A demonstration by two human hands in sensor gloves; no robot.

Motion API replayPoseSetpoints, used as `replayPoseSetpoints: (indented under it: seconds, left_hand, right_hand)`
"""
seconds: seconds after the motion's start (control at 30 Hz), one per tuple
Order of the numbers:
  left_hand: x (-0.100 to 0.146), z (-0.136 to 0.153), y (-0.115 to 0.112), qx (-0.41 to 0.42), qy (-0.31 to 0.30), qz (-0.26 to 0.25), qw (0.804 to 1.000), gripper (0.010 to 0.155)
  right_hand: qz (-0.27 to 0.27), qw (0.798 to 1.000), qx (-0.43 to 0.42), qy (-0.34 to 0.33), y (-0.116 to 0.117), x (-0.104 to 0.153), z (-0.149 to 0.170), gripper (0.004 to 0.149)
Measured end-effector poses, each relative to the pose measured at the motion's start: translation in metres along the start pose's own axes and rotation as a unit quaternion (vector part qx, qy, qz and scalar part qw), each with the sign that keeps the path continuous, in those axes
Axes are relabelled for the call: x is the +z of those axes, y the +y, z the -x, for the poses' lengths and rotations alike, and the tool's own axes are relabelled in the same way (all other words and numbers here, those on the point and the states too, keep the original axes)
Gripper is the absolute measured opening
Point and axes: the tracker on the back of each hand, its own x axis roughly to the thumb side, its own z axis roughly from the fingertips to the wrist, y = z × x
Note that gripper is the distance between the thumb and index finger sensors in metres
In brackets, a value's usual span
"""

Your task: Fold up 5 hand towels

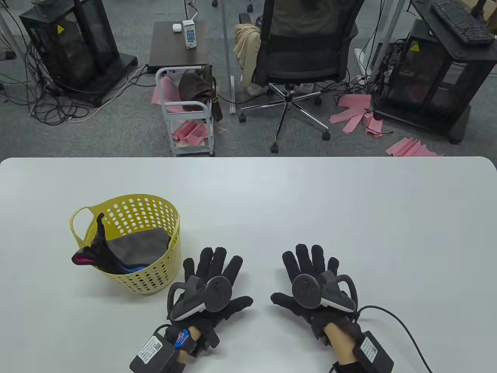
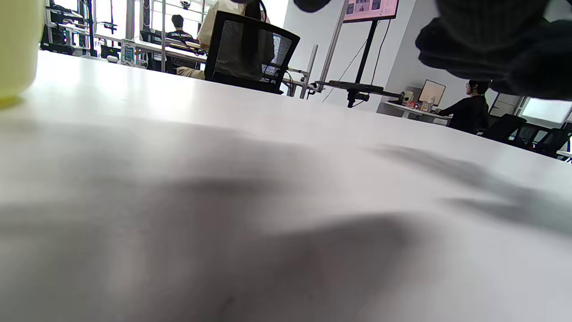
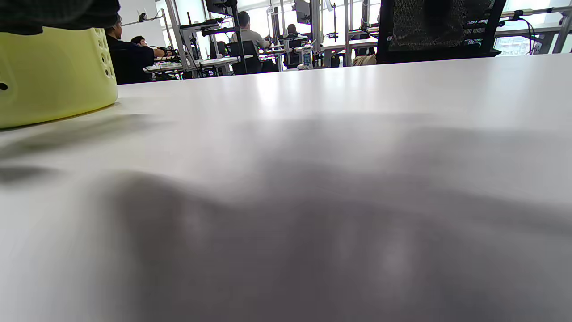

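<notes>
Table view: crumpled towels (image 1: pixel 132 250) fill the basket (image 1: pixel 163 268); both hands (image 1: pixel 211 281) lie flat, empty.

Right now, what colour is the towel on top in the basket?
Grey towel, lying on top in the yellow basket; clearest in the table view.

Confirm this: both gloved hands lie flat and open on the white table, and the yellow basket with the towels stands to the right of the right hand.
Wrong on one point. The table view shows the yellow basket, towels inside, standing to the left of the left hand, not right of the right hand. The rest holds: both hands lie flat and open on the white table.
</notes>
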Motion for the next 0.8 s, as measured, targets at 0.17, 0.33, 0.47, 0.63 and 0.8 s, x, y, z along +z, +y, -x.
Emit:
replayPoseSetpoints:
  seconds: [0.17,0.33,0.47,0.63,0.8]
  left_hand:
    - [0.001,0.000,0.000,0.002,0.000,0.001,1.000,0.099]
    - [0.001,0.002,0.001,0.005,0.002,-0.002,1.000,0.099]
    - [0.001,0.002,0.001,0.005,0.000,0.002,1.000,0.099]
    - [0.005,-0.007,0.007,0.006,-0.013,0.002,1.000,0.099]
    - [0.013,-0.030,0.035,0.025,-0.032,-0.020,0.999,0.098]
  right_hand:
    - [0.002,1.000,0.000,-0.002,0.000,0.000,-0.001,0.098]
    - [-0.001,1.000,-0.001,-0.001,0.001,0.000,-0.001,0.098]
    - [-0.003,1.000,-0.001,0.001,0.000,0.000,-0.001,0.098]
    - [-0.006,1.000,-0.001,0.002,0.000,0.000,-0.001,0.098]
    - [-0.003,1.000,-0.001,0.001,-0.002,0.001,-0.001,0.097]
